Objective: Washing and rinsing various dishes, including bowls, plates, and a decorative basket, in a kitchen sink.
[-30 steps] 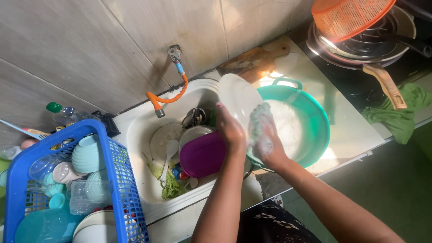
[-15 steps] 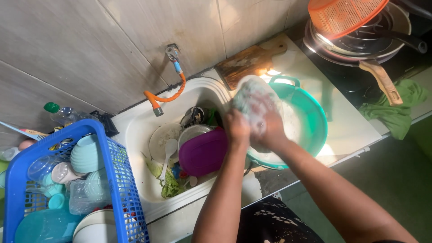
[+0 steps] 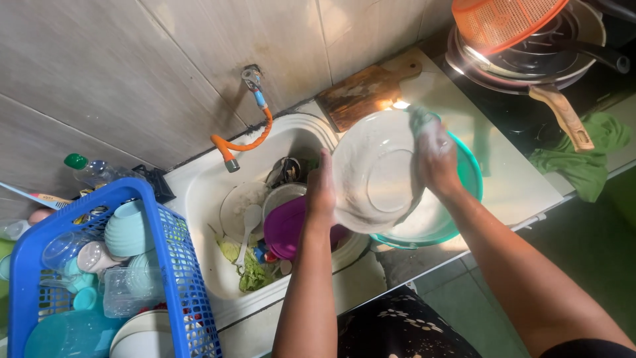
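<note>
My left hand (image 3: 321,189) grips the left rim of a white soapy plate (image 3: 374,176), held tilted with its underside toward me, above a teal basin (image 3: 467,176). My right hand (image 3: 434,156), covered in suds, presses a greenish scrubbing sponge (image 3: 419,119) against the plate's right edge. Just below the plate lies a purple bowl (image 3: 286,229) in the white sink (image 3: 199,199), along with white dishes, a spoon and green vegetable scraps (image 3: 248,272).
An orange hose tap (image 3: 242,136) hangs over the sink. A blue basket (image 3: 175,265) with cups and bowls stands at the left. Behind the basin lie a wooden cutting board (image 3: 361,93), a pan under an orange strainer (image 3: 503,20) and a green cloth (image 3: 583,162).
The plate has been turned from edge-on to show its underside. My right hand has slid with the sponge from the plate's face to its right rim.
</note>
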